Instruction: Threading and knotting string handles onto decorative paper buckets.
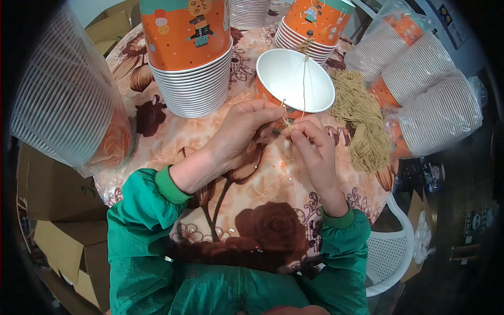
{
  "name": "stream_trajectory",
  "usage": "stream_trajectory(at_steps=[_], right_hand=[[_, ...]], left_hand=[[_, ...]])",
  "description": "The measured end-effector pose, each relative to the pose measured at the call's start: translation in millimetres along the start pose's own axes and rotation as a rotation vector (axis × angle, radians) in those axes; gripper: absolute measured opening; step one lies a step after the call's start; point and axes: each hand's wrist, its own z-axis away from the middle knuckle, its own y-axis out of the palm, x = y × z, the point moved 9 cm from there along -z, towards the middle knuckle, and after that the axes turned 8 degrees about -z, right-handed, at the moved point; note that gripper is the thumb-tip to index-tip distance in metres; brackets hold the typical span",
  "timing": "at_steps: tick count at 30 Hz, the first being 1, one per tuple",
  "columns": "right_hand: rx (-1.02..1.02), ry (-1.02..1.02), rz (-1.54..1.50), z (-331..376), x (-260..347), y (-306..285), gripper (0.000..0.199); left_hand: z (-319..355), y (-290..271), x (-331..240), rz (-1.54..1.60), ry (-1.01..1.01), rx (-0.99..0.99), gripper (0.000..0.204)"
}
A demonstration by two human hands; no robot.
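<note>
Beyond my hands a paper bucket (278, 79), white inside and orange outside, sits tilted with its mouth toward me. A thin tan string (304, 86) runs from its far rim, across the opening, down to my fingers. My left hand (244, 128) pinches the string between thumb and forefinger just in front of the bucket's near rim. Close beside it, my right hand (317, 149) also has thumb and forefinger closed on the string. Between the fingertips the string crosses in a small loop or knot; its exact form is too fine to make out.
A tan yarn hank (362, 123) lies right of the bucket. Stacked orange buckets (191, 84) stand at the back left, with another stack (310, 39) behind. Plastic-wrapped stacks line the left and right (428, 105). A flowered cloth (273, 226) covers the table; a white chair (391, 252) stands right.
</note>
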Motion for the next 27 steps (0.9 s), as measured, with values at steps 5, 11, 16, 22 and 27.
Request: stream_trajectory(at_steps=[5, 11, 16, 22, 27], right_hand=[[0.009, -0.053, -0.031, 3, 1, 0, 0.009], [0.001, -0.092, -0.017, 3, 6, -3, 0.009], [-0.044, -0.027, -0.056, 6, 1, -7, 0.008], [-0.004, -0.131, 0.116, 4, 10, -7, 0.004], [-0.019, -0.187, 0.184, 5, 14, -8, 0.002]], left_hand=[[3, 18, -7, -0.028, 0.055, 0.088, 0.010], [6, 17, -4, -0.065, 0.099, 0.081, 0.014], [9, 15, -18, -0.176, 0.291, -0.028, 0.012], [8, 11, -22, -0.155, 0.314, -0.044, 0.009], [6, 6, -5, 0.008, 0.047, -0.048, 0.010]])
